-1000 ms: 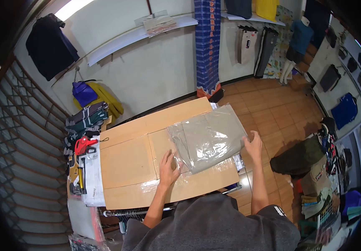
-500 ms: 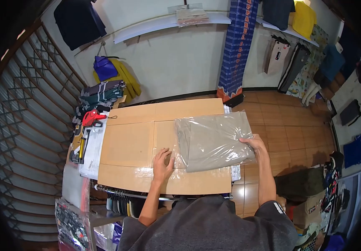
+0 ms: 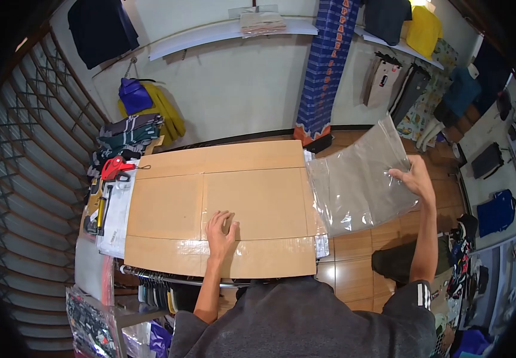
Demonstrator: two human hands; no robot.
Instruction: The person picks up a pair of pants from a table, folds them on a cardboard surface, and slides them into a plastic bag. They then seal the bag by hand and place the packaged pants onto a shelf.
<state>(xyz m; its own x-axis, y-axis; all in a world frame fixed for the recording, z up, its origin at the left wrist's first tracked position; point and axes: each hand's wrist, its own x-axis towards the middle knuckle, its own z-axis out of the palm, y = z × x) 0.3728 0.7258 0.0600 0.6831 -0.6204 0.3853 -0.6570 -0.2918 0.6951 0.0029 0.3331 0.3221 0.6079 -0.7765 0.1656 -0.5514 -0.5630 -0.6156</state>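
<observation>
A folded grey garment in a clear plastic bag (image 3: 359,182) hangs out past the right end of the cardboard sheet (image 3: 252,197). My right hand (image 3: 414,179) grips its right edge, thumb on top and fingers underneath. The bag is tilted, its far right corner raised, while its left edge lies near the cardboard's right side. My left hand (image 3: 222,231) rests over the middle of the cardboard with fingers loosely curved and apart, holding nothing. The cardboard lies flat on the table, with creases and strips of shiny tape along its near side.
Left of the cardboard lie a red tape dispenser (image 3: 114,169) and a yellow-handled cutter (image 3: 101,212). Folded clothes (image 3: 128,134) are piled behind them. Hangers with clothes (image 3: 156,295) hang below the near edge. Dark clothing (image 3: 410,259) sits at the right, by the tiled floor (image 3: 347,262).
My right hand has carried the bagged garment rightward off the cardboard and tilted it up. My left hand stays over the cardboard, slightly farther left in view as the camera turned.
</observation>
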